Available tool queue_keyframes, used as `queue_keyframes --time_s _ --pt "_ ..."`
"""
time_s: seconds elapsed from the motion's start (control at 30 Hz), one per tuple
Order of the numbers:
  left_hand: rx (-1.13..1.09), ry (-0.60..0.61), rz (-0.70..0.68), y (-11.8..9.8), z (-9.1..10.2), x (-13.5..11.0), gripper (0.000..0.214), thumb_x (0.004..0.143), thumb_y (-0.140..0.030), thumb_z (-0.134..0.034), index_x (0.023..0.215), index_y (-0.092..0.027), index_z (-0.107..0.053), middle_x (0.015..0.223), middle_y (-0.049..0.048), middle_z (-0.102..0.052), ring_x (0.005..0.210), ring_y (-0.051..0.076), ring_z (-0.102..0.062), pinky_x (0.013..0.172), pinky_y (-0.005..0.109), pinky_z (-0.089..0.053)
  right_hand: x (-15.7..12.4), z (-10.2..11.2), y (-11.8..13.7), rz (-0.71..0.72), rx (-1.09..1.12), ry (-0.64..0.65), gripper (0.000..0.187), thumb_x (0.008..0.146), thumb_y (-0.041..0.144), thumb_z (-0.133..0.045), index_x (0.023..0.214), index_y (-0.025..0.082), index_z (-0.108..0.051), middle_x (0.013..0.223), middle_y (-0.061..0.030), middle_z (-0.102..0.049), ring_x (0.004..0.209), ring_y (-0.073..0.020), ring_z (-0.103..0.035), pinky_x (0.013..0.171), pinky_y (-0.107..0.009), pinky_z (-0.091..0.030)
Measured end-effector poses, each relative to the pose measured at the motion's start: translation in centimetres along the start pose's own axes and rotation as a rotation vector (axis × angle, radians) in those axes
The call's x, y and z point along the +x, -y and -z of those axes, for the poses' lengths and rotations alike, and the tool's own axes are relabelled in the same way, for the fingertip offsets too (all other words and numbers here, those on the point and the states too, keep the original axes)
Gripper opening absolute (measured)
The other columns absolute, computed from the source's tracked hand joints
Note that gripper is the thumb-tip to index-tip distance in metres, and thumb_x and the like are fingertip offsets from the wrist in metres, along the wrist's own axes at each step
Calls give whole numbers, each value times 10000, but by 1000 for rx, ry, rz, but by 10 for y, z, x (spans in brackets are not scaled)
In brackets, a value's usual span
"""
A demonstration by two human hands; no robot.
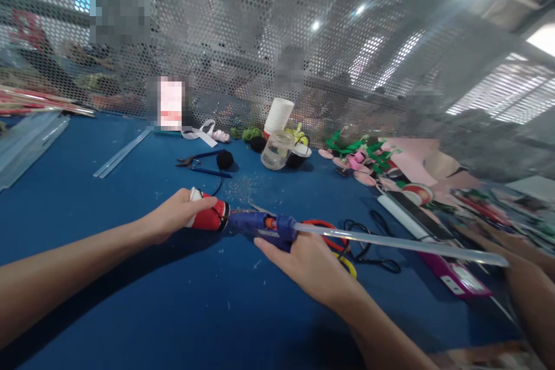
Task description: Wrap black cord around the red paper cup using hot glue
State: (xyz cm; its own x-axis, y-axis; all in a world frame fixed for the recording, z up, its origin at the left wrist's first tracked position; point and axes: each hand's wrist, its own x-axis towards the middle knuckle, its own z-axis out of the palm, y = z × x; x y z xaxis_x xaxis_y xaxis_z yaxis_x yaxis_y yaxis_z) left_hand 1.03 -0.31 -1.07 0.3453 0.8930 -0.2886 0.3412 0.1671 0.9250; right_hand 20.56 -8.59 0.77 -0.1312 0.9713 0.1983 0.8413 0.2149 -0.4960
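Observation:
My left hand (177, 214) is wrapped round a red paper cup (208, 217) with a white rim and a black band, lying on its side on the blue table (130, 196). My right hand (306, 260) grips a blue hot glue gun (260, 225), whose nozzle points left at the cup's black-banded end. A long clear glue stick (399, 243) juts out of the gun's back to the right. Whether the nozzle touches the cup I cannot tell.
Red-handled scissors (327, 231) and a black cord (368, 243) lie behind my right hand. Further back stand a clear jar (277, 150), stacked white cups (278, 115), blue pliers (199, 162), a black pompom (224, 159), green and pink craft pieces (364, 156). Another person's arm (520, 260) reaches in at right. Mesh panel (260, 40) behind.

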Motion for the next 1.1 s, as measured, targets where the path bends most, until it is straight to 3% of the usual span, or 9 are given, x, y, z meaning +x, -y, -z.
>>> queue_keyframes --time_s 0.43,0.63,1.1 --pt "-32 -18 20 -2 -1 1 319 620 -438 -530 517 -136 -515 458 -22 -485 424 84 -380 436 212 -254 -1 -1 0 11 -75 53 252 728 346 -480 871 185 -612 844 -74 -646 822 -252 -575 726 -354 -427" --pt "-33 -16 7 -2 -2 0 310 615 -419 -536 475 -149 -476 420 -42 -445 395 73 -345 417 205 -220 0 -2 0 42 -26 8 189 724 323 -483 805 200 -602 761 -40 -645 732 -205 -583 666 -301 -433" --pt "-16 -25 3 -2 -3 -1 335 612 -433 -533 456 -157 -426 402 -56 -399 383 67 -311 414 206 -190 -2 -2 0 26 -45 41 197 729 321 -477 808 193 -604 727 -37 -640 688 -194 -580 635 -289 -425"
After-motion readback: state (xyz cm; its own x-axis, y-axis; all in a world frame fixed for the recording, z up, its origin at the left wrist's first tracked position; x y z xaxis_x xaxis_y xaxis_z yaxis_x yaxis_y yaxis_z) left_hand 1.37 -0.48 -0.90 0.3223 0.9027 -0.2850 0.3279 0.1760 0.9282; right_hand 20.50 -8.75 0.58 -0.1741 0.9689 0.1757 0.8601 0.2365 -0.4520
